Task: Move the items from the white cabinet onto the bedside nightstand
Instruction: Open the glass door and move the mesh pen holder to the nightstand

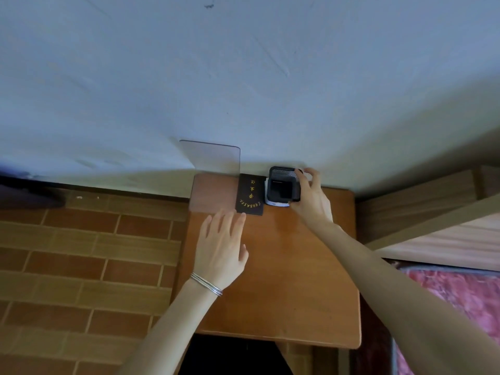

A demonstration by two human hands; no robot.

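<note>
both bare arms reach forward from the lower edge of the view. the left hand [220, 247] lies palm down, fingers straight and slightly spread, thumb out to the right; thin bangles [206, 285] circle its wrist. the right arm stretches further, coming in from the lower right, and the right hand [311, 201] curls fingers and thumb round the side of a black mesh holder [282, 185].

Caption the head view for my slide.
Right hand grips a black mesh holder on the nightstand beside a black book.
</note>
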